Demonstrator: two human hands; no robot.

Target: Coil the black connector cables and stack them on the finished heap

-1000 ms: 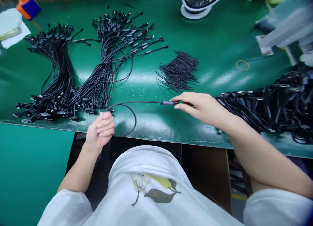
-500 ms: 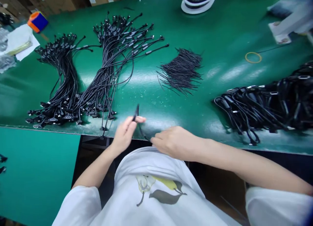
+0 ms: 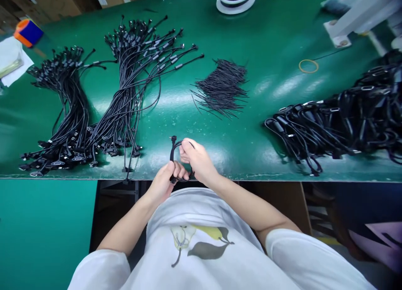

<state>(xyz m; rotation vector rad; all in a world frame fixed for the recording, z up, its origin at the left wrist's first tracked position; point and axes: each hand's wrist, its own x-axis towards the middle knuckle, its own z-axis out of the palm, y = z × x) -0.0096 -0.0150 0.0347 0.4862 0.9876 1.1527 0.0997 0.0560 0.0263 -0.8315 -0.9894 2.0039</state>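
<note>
Between my hands, just over the table's near edge, is a black cable (image 3: 172, 152) bent into a loop, one plug end sticking up. My left hand (image 3: 166, 177) is closed on the lower left of the loop, thumb pressed against it. At the loop's upper right, my right hand (image 3: 197, 158) pinches the cable with thumb and fingers. Part of the loop is hidden behind the fingers. Two bundles of straight black cables (image 3: 125, 85) lie to the left on the green table (image 3: 220, 147). Beyond my hands is a pile of short black ties (image 3: 221, 87).
Looped, bundled cables (image 3: 317, 133) are heaped at the right. A yellow ring (image 3: 308, 66) on a thin line lies near a pale metal bracket (image 3: 341, 34). At the back stand a white spool-like stand (image 3: 237, 7) and an orange and blue roll (image 3: 28, 32). Papers lie far left.
My right hand has moved up and left, beside my left hand. The cable, hanging between the hands before, is now curled into a loop. The view has shifted a little to the right.
</note>
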